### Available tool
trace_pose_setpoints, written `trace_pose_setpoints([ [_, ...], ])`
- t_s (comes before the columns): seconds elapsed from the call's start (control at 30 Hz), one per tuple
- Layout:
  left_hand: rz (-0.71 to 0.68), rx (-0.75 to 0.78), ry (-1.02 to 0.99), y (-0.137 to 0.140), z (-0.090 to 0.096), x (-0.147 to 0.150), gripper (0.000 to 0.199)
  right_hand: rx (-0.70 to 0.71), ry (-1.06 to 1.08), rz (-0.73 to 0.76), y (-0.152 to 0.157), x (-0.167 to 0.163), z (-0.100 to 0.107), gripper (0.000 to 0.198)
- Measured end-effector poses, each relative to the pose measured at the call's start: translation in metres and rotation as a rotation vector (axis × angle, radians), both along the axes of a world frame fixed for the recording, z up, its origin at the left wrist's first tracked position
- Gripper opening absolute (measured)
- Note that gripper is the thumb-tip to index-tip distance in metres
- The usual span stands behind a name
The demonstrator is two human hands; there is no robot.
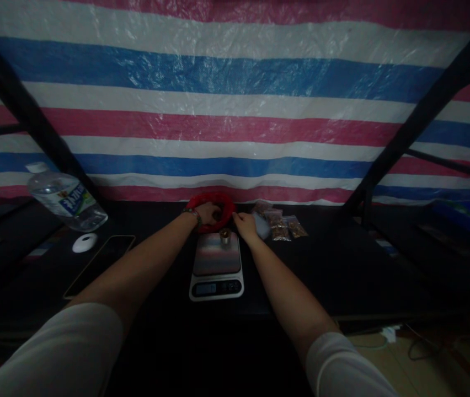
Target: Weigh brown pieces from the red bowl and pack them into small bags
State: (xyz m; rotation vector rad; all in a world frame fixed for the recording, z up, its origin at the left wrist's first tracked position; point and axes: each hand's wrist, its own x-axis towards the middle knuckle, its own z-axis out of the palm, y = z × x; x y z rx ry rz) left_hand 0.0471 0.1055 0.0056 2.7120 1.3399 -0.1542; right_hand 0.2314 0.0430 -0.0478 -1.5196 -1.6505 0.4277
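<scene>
My left hand [208,214], with a beaded bracelet at the wrist, reaches into a red round-rimmed bag or bowl [229,207]. Its fingers are curled downward, and their tips are hidden among dark contents. At the right side of the red rim is my right hand [245,225], thumb and fingers pinched together on the rim. Between my forearms lies a white kitchen scale [217,289] with a lit display too small to read. A small metal cup [225,236] with brownish contents stands at the back of its plate. Beside my right hand is a grey rounded object [262,226], partly covered.
Several clear bags of brown bits [278,227] lie right of my right hand. On the left are a large plastic bottle [67,198], a white mouse [85,242] and a dark phone-like slab [100,264]. Black metal posts [409,127] and a striped tarp [235,127] stand behind.
</scene>
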Motion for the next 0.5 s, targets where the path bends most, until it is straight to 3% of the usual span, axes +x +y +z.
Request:
trace_pose_setpoints([
  [0.27,0.006,-0.051,0.0,0.004,0.01,-0.001,0.032,0.0,0.007,-0.004,0.0,0.0,0.0,0.045],
  [0.5,0.037,-0.032,0.024,0.0,0.019,-0.005,0.032,-0.004,0.019,0.0,-0.001,0.0,0.001,0.045],
])
